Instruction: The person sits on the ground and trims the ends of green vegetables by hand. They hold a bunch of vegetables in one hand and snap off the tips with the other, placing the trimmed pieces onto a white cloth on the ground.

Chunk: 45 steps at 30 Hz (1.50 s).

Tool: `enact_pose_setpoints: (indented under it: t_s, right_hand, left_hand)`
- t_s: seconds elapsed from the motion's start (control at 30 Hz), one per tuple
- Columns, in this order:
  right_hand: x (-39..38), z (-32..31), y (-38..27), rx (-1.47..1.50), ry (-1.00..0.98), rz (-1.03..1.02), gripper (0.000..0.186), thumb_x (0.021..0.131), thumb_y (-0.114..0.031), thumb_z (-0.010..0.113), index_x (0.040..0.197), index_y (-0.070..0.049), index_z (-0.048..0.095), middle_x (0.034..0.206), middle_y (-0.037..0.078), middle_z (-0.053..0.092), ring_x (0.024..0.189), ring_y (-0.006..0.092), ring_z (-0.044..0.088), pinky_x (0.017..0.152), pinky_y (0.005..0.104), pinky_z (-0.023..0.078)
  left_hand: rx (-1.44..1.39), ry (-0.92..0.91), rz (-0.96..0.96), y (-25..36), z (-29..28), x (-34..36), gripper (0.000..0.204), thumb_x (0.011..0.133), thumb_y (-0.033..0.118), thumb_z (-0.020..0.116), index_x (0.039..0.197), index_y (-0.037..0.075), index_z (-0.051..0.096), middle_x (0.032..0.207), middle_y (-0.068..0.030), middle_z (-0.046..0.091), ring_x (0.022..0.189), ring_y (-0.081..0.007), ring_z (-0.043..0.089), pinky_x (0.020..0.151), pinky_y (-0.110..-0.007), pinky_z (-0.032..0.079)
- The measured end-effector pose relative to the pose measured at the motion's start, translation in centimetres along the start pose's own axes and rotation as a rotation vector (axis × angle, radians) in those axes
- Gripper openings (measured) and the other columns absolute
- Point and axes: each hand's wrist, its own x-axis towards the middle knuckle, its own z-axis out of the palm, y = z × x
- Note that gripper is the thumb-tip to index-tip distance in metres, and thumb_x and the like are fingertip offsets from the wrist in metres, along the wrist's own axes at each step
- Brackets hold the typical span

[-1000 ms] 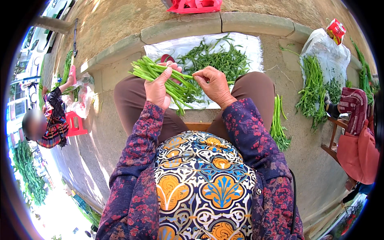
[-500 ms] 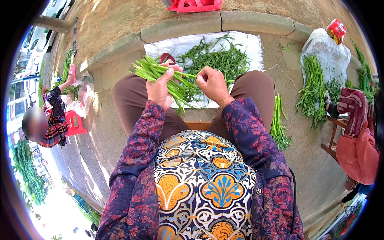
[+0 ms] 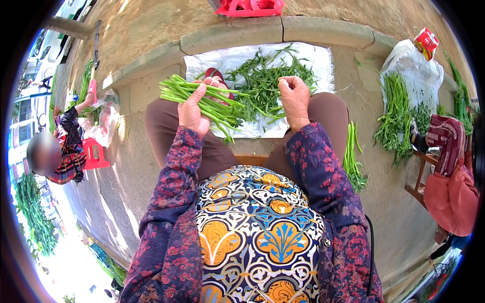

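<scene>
Sat on a low seat, knees apart, over a white sheet (image 3: 308, 55) spread on the ground. Held a bunch of long green stems (image 3: 212, 103) in the left hand (image 3: 194, 108) — fingers clamped round the middle of the bunch, likely so the stems stayed lined up and did not drop. Stem ends stuck out to the left, past the knee; the other ends drooped over the sheet.

Right hand (image 3: 294, 98) up beside the bunch, a little apart from it, fingers curled shut in a fist. Could not tell if anything small was pinched inside.

One loose heap of cut green bits (image 3: 265, 83) on the sheet, right between the two hands — probably kept there so scraps fell on the sheet and not on the dirt. One red thing (image 3: 218, 76) peeking out behind the left hand, mostly hidden.

Counted more greens around: one small bunch (image 3: 351, 161) on the ground by the right knee, one bigger pile (image 3: 393, 118) farther right, next to a white plastic bag (image 3: 414, 70). One other person (image 3: 60, 151) crouched far off at the left, by one red stool (image 3: 95, 154).
</scene>
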Motion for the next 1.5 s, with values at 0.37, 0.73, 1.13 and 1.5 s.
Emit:
enact_pose_setpoints:
  t_s: [0.37, 0.73, 1.13, 1.5]
  right_hand:
    - [1.8, -2.3, -1.8, 0.220, 0.040, -0.070, 0.013, 0.083, -0.003, 0.058, 0.094, -0.002, 0.063, 0.078, -0.002, 0.059, 0.064, 0.0038, 0.048, 0.060, 0.0194, 0.043]
    - [-1.1, -1.3, -5.2, 0.035, -0.261, -0.192, 0.010, 0.080, -0.007, 0.067, 0.090, -0.004, 0.067, 0.080, -0.002, 0.061, 0.068, 0.0038, 0.052, 0.061, 0.0204, 0.044]
    - [-5.1, 2.3, -6.9, -0.364, -0.566, -0.559, 0.021, 0.070, -0.014, 0.076, 0.079, -0.005, 0.059, 0.076, 0.006, 0.057, 0.067, 0.0217, 0.058, 0.060, 0.0310, 0.047]
    - [-5.1, 2.7, -6.4, -0.232, -0.514, -0.325, 0.012, 0.076, -0.008, 0.070, 0.079, -0.001, 0.060, 0.072, 0.006, 0.059, 0.062, 0.0152, 0.055, 0.059, 0.0280, 0.046]
  left_hand:
    - [0.073, -0.057, 0.013, 1.3, 0.8, -0.3, 0.022, 0.087, 0.005, 0.058, 0.106, 0.005, 0.047, 0.100, -0.0166, 0.062, 0.092, -0.0311, 0.062, 0.078, -0.047, 0.053]
    - [0.109, -0.131, -0.105, -1.1, -0.5, 0.5, 0.022, 0.083, 0.001, 0.063, 0.102, 0.005, 0.052, 0.094, -0.0132, 0.065, 0.089, -0.0258, 0.064, 0.072, -0.035, 0.051]
    - [0.072, -0.118, -0.125, -1.6, 0.9, -0.8, 0.019, 0.082, -0.001, 0.063, 0.100, 0.002, 0.055, 0.094, -0.0129, 0.064, 0.089, -0.0230, 0.063, 0.075, -0.036, 0.053]
    - [0.234, -0.176, -0.105, -2.1, 0.2, -0.9, 0.018, 0.082, 0.002, 0.065, 0.099, 0.003, 0.058, 0.093, -0.0076, 0.063, 0.085, -0.0174, 0.062, 0.074, -0.031, 0.052]
